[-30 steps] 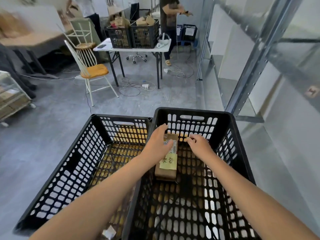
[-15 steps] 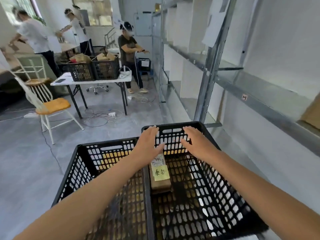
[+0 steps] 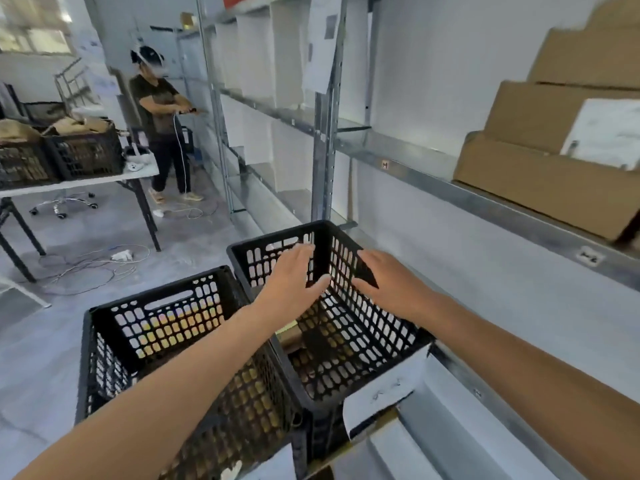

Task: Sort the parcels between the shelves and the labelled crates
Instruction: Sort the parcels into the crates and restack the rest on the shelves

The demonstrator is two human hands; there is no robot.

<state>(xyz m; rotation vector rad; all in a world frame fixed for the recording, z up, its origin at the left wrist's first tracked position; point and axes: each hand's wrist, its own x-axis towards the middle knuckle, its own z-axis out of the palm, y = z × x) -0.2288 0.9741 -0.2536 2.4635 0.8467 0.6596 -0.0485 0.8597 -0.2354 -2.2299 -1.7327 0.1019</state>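
Brown parcel (image 3: pixel 294 337) in right crate (image 3: pixel 363 327)

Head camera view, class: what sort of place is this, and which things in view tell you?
Probably a parcel sorting or storage room. Metal shelves line the wall and carry cardboard boxes; black plastic crates stand on the floor, and more filled crates sit on a folding table.

In front of me two crates sit side by side on the floor: the left crate (image 3: pixel 156 327) nearer, the right crate (image 3: pixel 346 341) just beside it against the shelves (image 3: pixel 433 174) on my right. A parcel (image 3: pixel 292 337) lies in the right crate. Boxes (image 3: pixel 540 188) rest on the shelf at far right. Far left, a desk (image 3: pixel 79 183) carries more crates (image 3: pixel 62 155).
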